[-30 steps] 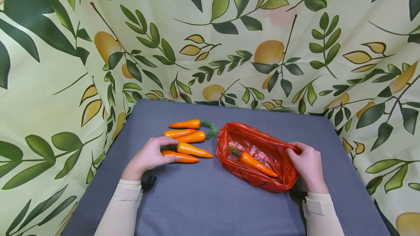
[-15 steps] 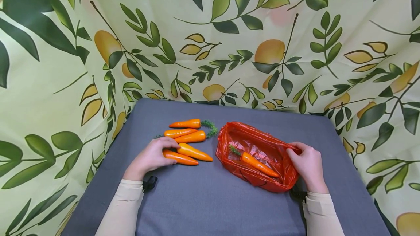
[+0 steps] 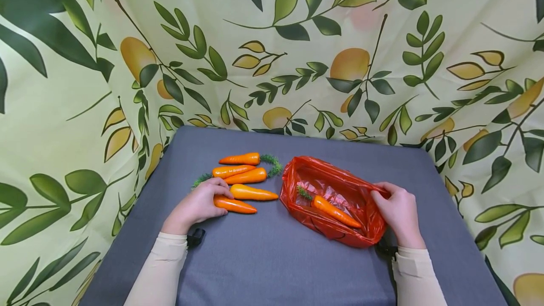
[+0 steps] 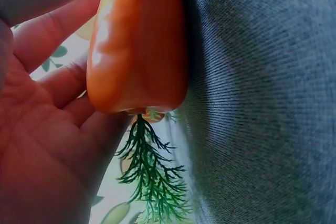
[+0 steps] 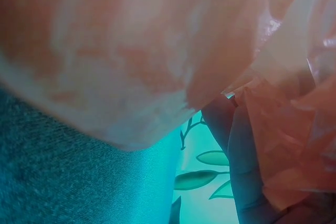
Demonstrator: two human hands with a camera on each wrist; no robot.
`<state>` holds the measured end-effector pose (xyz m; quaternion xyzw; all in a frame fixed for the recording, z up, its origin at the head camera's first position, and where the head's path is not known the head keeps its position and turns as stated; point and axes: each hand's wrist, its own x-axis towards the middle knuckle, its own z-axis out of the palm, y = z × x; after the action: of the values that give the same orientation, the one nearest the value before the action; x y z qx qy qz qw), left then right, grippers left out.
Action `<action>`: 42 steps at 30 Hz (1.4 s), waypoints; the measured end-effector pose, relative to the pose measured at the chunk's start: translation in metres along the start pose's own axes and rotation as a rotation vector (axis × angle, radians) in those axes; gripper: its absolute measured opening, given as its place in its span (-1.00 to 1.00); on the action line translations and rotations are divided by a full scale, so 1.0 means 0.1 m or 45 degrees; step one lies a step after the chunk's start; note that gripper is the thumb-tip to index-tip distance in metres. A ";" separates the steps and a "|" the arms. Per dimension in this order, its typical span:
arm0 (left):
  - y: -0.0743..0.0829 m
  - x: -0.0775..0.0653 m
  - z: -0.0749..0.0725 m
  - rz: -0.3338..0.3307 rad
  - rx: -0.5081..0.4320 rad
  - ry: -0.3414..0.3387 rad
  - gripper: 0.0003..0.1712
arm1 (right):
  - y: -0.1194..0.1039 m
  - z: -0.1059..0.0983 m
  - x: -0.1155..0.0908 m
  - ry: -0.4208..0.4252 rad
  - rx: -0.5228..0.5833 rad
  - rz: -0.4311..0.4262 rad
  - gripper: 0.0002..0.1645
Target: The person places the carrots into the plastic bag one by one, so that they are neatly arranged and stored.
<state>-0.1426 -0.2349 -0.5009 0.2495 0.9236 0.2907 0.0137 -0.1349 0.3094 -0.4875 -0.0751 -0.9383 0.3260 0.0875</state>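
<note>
My left hand (image 3: 199, 205) holds the thick end of the nearest orange carrot (image 3: 236, 205), thumb on one side and fingers on the other. In the left wrist view that carrot (image 4: 137, 51) lies close along the grey cloth, its green leafy top hanging past the palm. Just behind it another carrot (image 3: 256, 193) points at the bag, its top end hidden by my fingers. At the right, my right hand (image 3: 399, 211) pinches the rim of a red plastic bag (image 3: 308, 217), which lies with its mouth spread. Inside the bag rests one carrot (image 3: 335, 212) with a green top.
Behind my left hand lie three more carrots: one at the back (image 3: 239, 158), one in the middle (image 3: 233, 171) and one touching it (image 3: 248, 176). All are on a grey cloth-covered table (image 3: 280, 268). A leaf-and-fruit patterned curtain (image 3: 297, 93) encloses the back and sides.
My left hand has shifted slightly right. The carrot behind the held one has turned, its tip swinging away from me toward the bag. The right hand and bag have stayed put.
</note>
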 end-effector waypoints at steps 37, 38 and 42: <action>0.12 0.04 -0.03 0.015 0.126 -0.089 -0.64 | -0.01 0.02 0.00 -0.012 -0.001 -0.004 -0.65; 0.12 0.04 -0.04 0.020 0.117 -0.084 -0.64 | -0.01 0.02 0.00 -0.011 -0.002 -0.002 -0.65; 0.12 0.04 -0.06 0.038 0.096 -0.058 -0.60 | -0.01 0.02 0.00 -0.006 -0.012 -0.002 -0.65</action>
<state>-0.1418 -0.2275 -0.4891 0.2703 0.9295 0.2502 0.0210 -0.1357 0.3073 -0.4881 -0.0739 -0.9401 0.3216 0.0854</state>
